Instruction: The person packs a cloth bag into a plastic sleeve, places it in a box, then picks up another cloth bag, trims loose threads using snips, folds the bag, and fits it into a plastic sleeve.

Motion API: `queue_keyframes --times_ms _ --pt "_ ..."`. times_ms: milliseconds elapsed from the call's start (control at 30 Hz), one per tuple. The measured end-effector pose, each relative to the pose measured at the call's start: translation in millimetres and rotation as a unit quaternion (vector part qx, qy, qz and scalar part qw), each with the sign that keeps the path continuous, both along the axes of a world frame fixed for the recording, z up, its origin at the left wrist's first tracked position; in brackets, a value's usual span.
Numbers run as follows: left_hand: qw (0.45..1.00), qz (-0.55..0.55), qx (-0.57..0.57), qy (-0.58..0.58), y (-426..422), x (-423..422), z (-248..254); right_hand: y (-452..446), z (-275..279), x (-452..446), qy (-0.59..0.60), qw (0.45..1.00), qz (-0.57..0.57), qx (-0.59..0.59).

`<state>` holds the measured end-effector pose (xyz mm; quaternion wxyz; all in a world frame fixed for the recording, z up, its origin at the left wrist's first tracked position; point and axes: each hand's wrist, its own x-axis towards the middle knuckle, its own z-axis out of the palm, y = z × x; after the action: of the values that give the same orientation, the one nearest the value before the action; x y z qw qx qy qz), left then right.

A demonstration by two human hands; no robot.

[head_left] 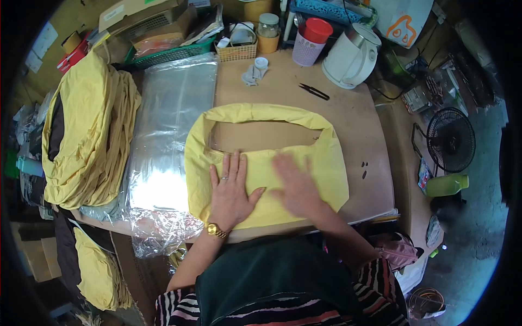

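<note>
A yellow cloth bag lies flat on the brown table, its wide handle loop curving along the far side around an oval opening. My left hand rests palm down on the bag's left part, fingers stretched out below the opening. On the right part is my right hand, blurred by motion, its fingers spread over the cloth. Neither hand grips anything. To the left of the bag lies a stack of clear plastic sleeves, with a tall pile of folded yellow bags beyond it.
Black thread snips lie behind the bag. Along the back stand a white kettle, a perforated cup, a jar and baskets. A black fan and a green bottle are at the right.
</note>
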<state>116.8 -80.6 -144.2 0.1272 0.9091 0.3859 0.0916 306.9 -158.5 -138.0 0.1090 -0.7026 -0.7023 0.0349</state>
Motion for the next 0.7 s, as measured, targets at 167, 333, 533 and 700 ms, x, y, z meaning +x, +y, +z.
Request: queue_keyframes --times_ms 167,333,533,700 --pt "0.999 -0.012 0.040 -0.001 -1 -3 5 -38 10 100 -0.186 0.958 -0.216 0.023" --pt "0.979 0.058 0.006 -0.193 26 10 22 15 27 54 0.717 0.669 -0.192 0.043" --pt "0.346 0.203 -0.610 -0.684 104 -5 -1 75 -3 70 0.947 0.220 -0.218 0.084" --pt "0.287 0.225 -0.528 -0.767 104 -26 -17 42 -46 98 0.973 0.130 -0.076 0.177"
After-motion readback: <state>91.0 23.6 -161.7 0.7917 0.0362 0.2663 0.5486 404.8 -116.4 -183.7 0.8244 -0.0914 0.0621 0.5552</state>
